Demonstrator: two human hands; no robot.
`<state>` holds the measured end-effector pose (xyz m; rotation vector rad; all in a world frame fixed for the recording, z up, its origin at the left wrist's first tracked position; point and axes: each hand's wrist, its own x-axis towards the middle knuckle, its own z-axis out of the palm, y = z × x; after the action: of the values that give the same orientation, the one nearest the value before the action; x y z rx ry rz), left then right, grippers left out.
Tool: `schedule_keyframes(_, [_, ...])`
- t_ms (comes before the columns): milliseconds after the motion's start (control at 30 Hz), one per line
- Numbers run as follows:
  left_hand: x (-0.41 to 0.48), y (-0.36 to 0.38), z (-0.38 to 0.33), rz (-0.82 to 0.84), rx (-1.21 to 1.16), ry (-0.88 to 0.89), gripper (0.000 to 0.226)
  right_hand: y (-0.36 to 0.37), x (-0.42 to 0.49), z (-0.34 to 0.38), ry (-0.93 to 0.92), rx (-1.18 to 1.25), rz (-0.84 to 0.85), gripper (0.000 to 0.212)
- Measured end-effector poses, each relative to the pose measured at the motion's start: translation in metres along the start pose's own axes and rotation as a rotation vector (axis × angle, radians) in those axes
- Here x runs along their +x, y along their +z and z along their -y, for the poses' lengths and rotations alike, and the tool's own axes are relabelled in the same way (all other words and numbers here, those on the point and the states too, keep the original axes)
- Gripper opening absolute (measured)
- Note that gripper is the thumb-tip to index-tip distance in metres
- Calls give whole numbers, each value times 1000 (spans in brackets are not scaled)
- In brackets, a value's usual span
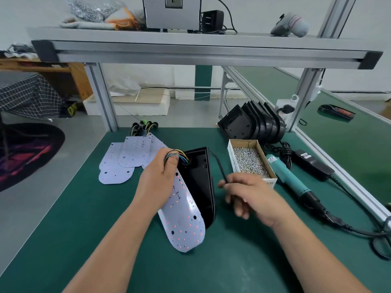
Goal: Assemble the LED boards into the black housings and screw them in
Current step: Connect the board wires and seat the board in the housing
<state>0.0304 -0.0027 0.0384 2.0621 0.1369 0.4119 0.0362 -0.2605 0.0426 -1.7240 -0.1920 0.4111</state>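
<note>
The grip of the left hand (157, 178) is closed round the top end of a white, round-ended LED board (186, 220), with the fingers curled over its edge. A looped bundle of coloured wires (177, 155) arches over the knuckles of that grip toward the top of an open black plastic housing (201, 182). The board is tilted with its dotted face toward the camera, and its right long edge lies against the housing. The housing sits on the green worktop (63, 229) between the 2 grips, with its hollow side turned toward the board.

The right hand (251, 197) pinches a thin black cable (219, 166) between thumb and forefinger. The cable runs from that grip up to the far top corner of the housing. The other fingers are loosely curled and slightly blurred.

Beyond the left grip and to its left, more white LED boards (124, 161) lie flat and overlapping, with wire bundles at their far end. Just beyond the right grip stands an open cardboard box of small silver screws (250, 161). To the right of the box lies a teal electric screwdriver (289, 178) with a black cord, next to a black power adapter (313, 163). Farther beyond the box, a row of black housings (254, 123) leans one against another near an aluminium frame post (304, 98).
</note>
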Motion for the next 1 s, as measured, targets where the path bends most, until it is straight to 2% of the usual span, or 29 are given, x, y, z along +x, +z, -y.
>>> schedule_keyframes(33, [-2,3,-1,5,6,4,28,6,1,-1,-2,22,36,20])
schedule_keyframes(100, [-6,7,-4,24,24,19,21,8,4,-1,-5,237,64,29])
schedule_keyframes(167, [-10,12,-9,60,45,44,17,6,6,-1,-30,457,109,20])
schedule_keyframes(200, [-12,14,-11,81,50,58,17,6,5,-3,-23,462,150,16])
schedule_keyframes(267, [-17,19,-17,125,64,75,18,8,4,-4,16,257,179,17])
schedule_keyframes(300, [-20,22,-19,140,78,76,18,8,3,-5,19,62,147,18])
schedule_keyframes(400, [-23,25,-23,141,130,42,19,-5,3,-5,-152,-662,-70,20])
schedule_keyframes(433, [-23,25,-23,134,143,22,20,-10,3,-3,-198,-767,-136,21])
schedule_keyframes(500, [-23,24,-23,116,160,-20,21,-12,-1,1,-208,-794,-218,27])
schedule_keyframes(567, [-24,24,-23,109,163,-55,23,-10,-5,3,-233,-1014,-299,29])
schedule_keyframes(633, [-24,22,-23,115,180,-70,26,-10,-7,5,-382,-1127,-470,21])
schedule_keyframes(700, [-23,22,-24,125,199,-77,26,-5,-11,11,-563,-914,-614,13])
schedule_keyframes(767, [-23,22,-26,121,199,-84,26,13,-15,19,-707,-675,-632,14])
schedule_keyframes(800, [-23,22,-27,117,198,-86,25,26,-15,24,-773,-676,-620,17])
schedule_keyframes(900, [-25,23,-29,115,158,-87,21,59,-9,32,-847,-964,-576,24])
schedule_keyframes(1000, [-27,24,-31,131,56,-111,10,61,-1,41,-729,-1250,-559,30])
